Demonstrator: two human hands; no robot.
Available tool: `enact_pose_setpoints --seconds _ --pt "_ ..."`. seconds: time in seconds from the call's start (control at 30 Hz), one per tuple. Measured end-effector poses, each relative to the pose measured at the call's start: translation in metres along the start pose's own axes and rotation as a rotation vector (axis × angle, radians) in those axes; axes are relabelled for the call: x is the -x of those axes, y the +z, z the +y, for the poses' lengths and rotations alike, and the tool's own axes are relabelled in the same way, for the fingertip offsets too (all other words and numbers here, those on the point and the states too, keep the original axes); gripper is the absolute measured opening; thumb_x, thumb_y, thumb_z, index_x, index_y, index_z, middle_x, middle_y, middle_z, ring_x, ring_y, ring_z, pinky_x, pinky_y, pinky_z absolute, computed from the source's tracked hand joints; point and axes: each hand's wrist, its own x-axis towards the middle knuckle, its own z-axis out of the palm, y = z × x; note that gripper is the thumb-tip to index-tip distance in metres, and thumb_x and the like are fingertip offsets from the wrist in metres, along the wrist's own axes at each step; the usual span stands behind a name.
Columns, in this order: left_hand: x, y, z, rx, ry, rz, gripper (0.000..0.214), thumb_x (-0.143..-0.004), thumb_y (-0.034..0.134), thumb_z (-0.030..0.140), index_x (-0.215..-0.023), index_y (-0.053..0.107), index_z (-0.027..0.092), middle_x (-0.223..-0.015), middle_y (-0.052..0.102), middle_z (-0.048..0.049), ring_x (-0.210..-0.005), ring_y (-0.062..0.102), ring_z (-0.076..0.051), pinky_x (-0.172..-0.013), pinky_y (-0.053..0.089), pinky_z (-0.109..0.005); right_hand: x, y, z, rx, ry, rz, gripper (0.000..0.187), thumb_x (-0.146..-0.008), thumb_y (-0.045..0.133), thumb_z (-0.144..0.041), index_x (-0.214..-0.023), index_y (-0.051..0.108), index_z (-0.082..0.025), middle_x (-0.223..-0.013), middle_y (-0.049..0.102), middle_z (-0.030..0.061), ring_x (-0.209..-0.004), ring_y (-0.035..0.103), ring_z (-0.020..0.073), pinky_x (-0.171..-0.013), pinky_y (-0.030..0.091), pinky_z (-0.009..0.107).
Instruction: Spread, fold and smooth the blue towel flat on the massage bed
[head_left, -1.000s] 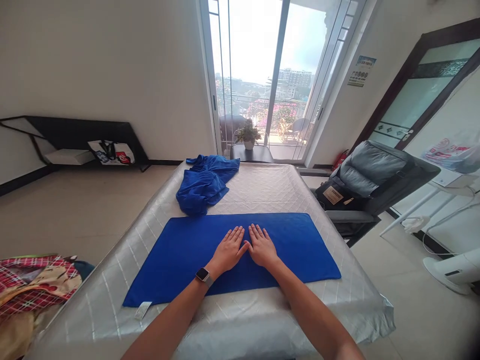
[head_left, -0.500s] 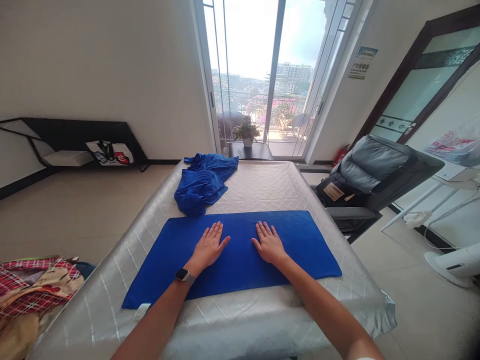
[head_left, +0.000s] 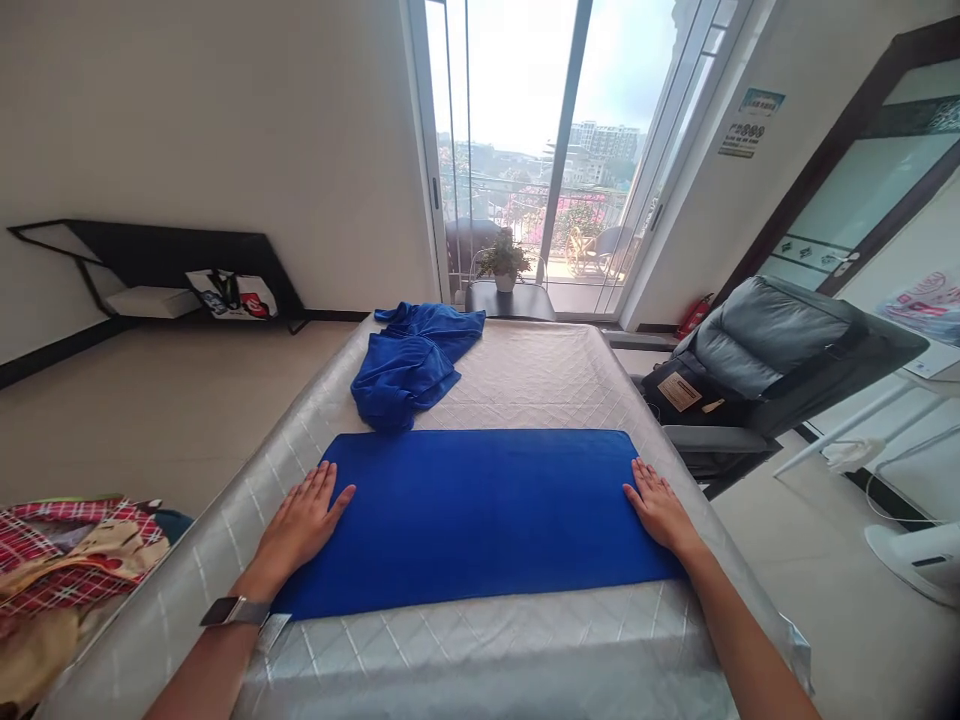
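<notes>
A blue towel (head_left: pixel 480 515) lies spread flat on the table with a silvery quilted cover (head_left: pixel 540 370). At its left edge rests my left hand (head_left: pixel 304 515), flat with the fingers stretched out and the thumb apart. My right hand (head_left: pixel 660 505) lies on the towel's right edge, also flat and open. A white tag (head_left: pixel 275 630) sticks out at the near left corner, partly beside my watch wrist. Beyond the flat towel, a crumpled blue cloth (head_left: pixel 409 365) sits in a heap and touches or nearly touches its far edge.
To the right stands a grey recliner (head_left: pixel 772 350) with a black bag (head_left: pixel 686 390) on it. A potted plant (head_left: pixel 505 262) is on a small dark stand past the table's far end. Plaid clothes (head_left: pixel 82 560) are piled at the lower left.
Both hands have slid outward from the middle of the towel to its left and right edges. The camera view has shifted slightly.
</notes>
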Motion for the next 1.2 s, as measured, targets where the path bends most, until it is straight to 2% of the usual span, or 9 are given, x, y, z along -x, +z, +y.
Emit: enact_pose_setpoints --seconds 0.27,0.53,0.63,0.73,0.83,0.9,0.97,1.07,1.2 --pt "0.0 0.001 0.002 0.048 -0.138 -0.01 0.081 -0.097 0.019 0.05 -0.157 0.034 -0.004 -0.163 0.035 -0.0237 -0.154 0.03 -0.031 -0.124 0.026 -0.05 -0.002 0.005 -0.002 0.009 -0.009 0.026 0.071 -0.106 0.019 -0.046 -0.165 0.026 -0.008 -0.171 0.021 0.0104 -0.158 0.018 0.0222 -0.129 0.016 0.044" --pt "-0.009 -0.035 0.011 0.02 -0.022 -0.028 0.078 -0.099 0.023 0.057 -0.152 0.047 0.005 -0.154 0.05 -0.0226 -0.146 0.044 -0.033 -0.118 0.034 -0.051 0.005 -0.026 -0.024 0.105 -0.024 0.052 0.066 -0.104 0.03 -0.041 -0.161 0.038 -0.009 -0.168 0.029 0.0121 -0.156 0.025 0.0281 -0.128 0.018 0.051" --pt "-0.027 -0.05 0.055 0.069 0.117 -0.039 0.08 -0.102 0.02 0.063 -0.15 0.05 0.005 -0.153 0.051 -0.021 -0.146 0.044 -0.031 -0.119 0.035 -0.048 -0.001 -0.045 -0.07 0.056 -0.136 0.075 0.063 -0.106 0.026 -0.038 -0.158 0.042 -0.008 -0.166 0.033 0.0124 -0.155 0.029 0.0266 -0.127 0.021 0.048" --pt "-0.052 -0.056 0.131 0.163 0.347 -0.012 0.072 -0.106 0.024 0.061 -0.148 0.054 0.011 -0.155 0.051 -0.0161 -0.146 0.045 -0.027 -0.121 0.035 -0.042 -0.017 -0.058 -0.143 -0.04 -0.321 0.051 0.063 -0.108 0.022 -0.039 -0.159 0.042 -0.009 -0.166 0.034 0.0114 -0.154 0.03 0.0233 -0.127 0.021 0.042" --pt "-0.073 -0.044 0.203 0.242 0.477 0.014 0.062 -0.108 0.028 0.054 -0.143 0.06 0.014 -0.15 0.056 -0.0147 -0.141 0.051 -0.026 -0.12 0.039 -0.04 -0.036 -0.057 -0.212 -0.117 -0.424 0.0 0.061 -0.108 0.024 -0.039 -0.159 0.041 -0.01 -0.165 0.036 0.01 -0.154 0.03 0.0222 -0.127 0.022 0.04" --pt "-0.081 -0.028 0.233 0.274 0.503 0.041 0.057 -0.109 0.03 0.049 -0.146 0.057 0.014 -0.153 0.054 -0.0152 -0.144 0.048 -0.026 -0.121 0.038 -0.043 -0.045 -0.048 -0.242 -0.144 -0.445 -0.01 0.06 -0.108 0.026 -0.036 -0.161 0.038 -0.011 -0.167 0.032 0.0092 -0.156 0.026 0.0217 -0.127 0.021 0.041" --pt "-0.085 -0.009 0.246 0.268 0.5 0.052 0.057 -0.109 0.03 0.047 -0.151 0.05 0.014 -0.158 0.047 -0.0157 -0.149 0.041 -0.026 -0.123 0.034 -0.046 -0.051 -0.035 -0.256 -0.151 -0.44 0.004 0.061 -0.107 0.027 -0.033 -0.162 0.034 -0.009 -0.169 0.027 0.0097 -0.157 0.02 0.022 -0.128 0.018 0.041" --pt "-0.087 0.011 0.245 0.217 0.486 0.022 0.062 -0.109 0.027 0.05 -0.156 0.043 0.013 -0.162 0.04 -0.0154 -0.153 0.034 -0.026 -0.126 0.027 -0.048 -0.055 -0.018 -0.257 -0.158 -0.425 0.03 0.062 -0.107 0.025 -0.034 -0.163 0.031 -0.007 -0.169 0.024 0.0099 -0.158 0.017 0.0236 -0.128 0.014 0.041" --pt "-0.088 0.019 0.242 0.182 0.469 -0.007 0.067 -0.108 0.025 0.054 -0.159 0.04 0.012 -0.164 0.037 -0.0147 -0.154 0.031 -0.026 -0.128 0.024 -0.047 -0.059 -0.009 -0.251 -0.171 -0.429 0.027 0.063 -0.107 0.024 -0.037 -0.163 0.032 -0.007 -0.169 0.024 0.0091 -0.158 0.018 0.0237 -0.129 0.012 0.041"
